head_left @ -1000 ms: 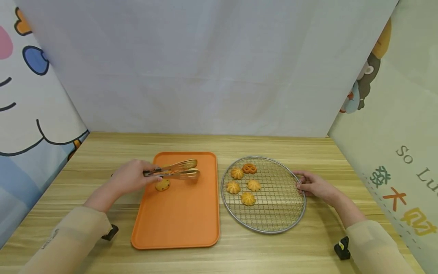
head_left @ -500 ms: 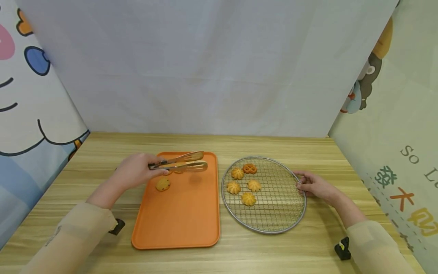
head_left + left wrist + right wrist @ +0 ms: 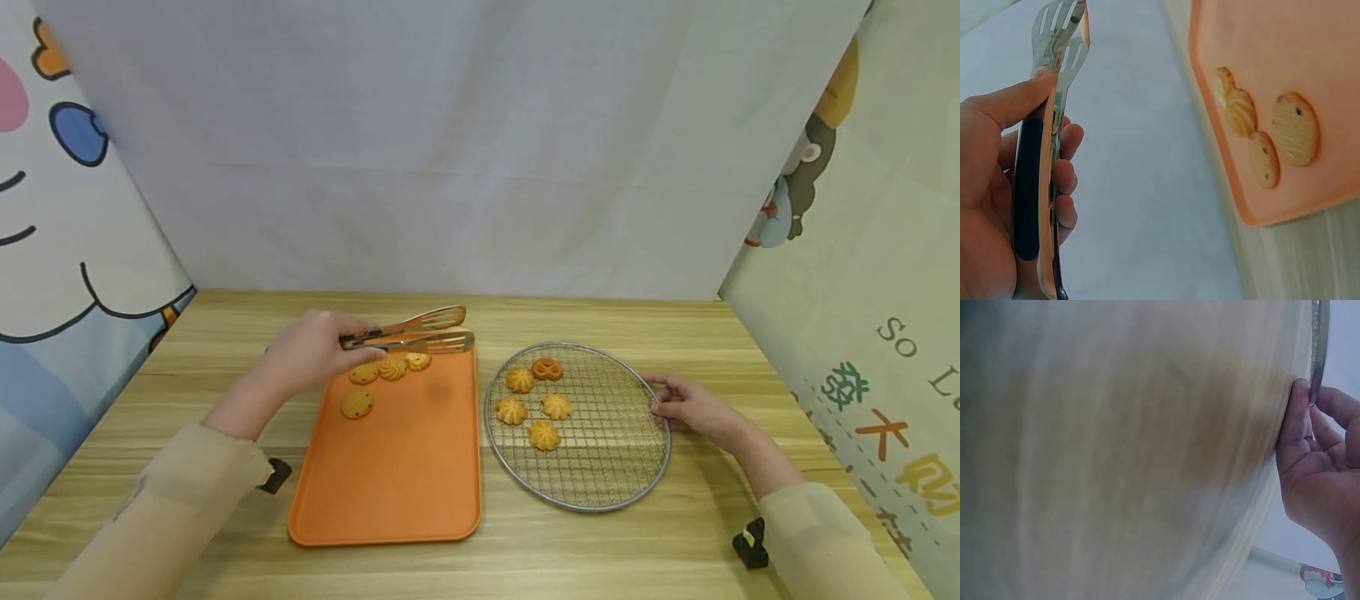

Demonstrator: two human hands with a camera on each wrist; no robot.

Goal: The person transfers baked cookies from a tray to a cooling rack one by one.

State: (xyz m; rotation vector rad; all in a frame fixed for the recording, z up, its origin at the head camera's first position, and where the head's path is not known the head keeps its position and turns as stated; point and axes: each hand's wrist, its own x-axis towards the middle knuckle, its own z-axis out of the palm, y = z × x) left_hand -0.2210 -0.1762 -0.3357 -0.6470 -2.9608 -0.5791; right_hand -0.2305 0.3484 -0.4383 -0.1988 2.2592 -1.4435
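In the head view my left hand (image 3: 311,350) holds metal serving tongs (image 3: 442,342) by their black handle, raised over the far edge of an orange tray (image 3: 390,483). The slotted ends of the tongs stand apart, and I see nothing between them. Beneath lie a swirl cookie (image 3: 392,368), a small pale-topped cookie (image 3: 418,361), and two cookies with dark chips, one nearer (image 3: 357,405) and one farther (image 3: 363,373). My right hand (image 3: 693,410) pinches the right rim of a round wire rack (image 3: 615,450); the right wrist view shows thumb and fingers at that rim.
On the rack's left part sit several flower-shaped cookies (image 3: 544,435) and one pretzel (image 3: 547,369). Tray and rack lie side by side on a wood-grain table (image 3: 570,558). A white cloth (image 3: 450,167) hangs behind, with printed panels at both sides.
My left hand and the tongs have risen and moved away to the right, from low over the cookies to above the tray's far edge, uncovering them. The right hand and rack have stayed put.
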